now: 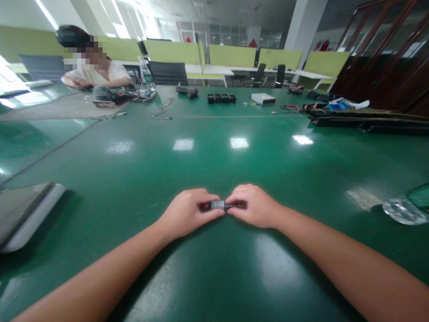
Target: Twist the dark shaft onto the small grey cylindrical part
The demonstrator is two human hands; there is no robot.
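Observation:
A small cylinder (217, 205), silvery grey in its middle and dark at the ends, lies level between my hands, low over the green table (214, 165). My left hand (187, 213) closes thumb and fingers around its left part. From the other side, my right hand (255, 206) pinches the dark, narrower end. The fingertips of both hands almost meet at the middle of the piece. What exactly the cylinder is, I cannot make out, since the fingers cover parts of it.
At left lies a grey, flat-edged device (30, 214); a clear bottle (405, 210) lies at right. Along the far side are a black slotted block (221, 98), a silver box (263, 99), a cable (162, 111) and dark strips (368, 120). Another person (97, 71) sits far left.

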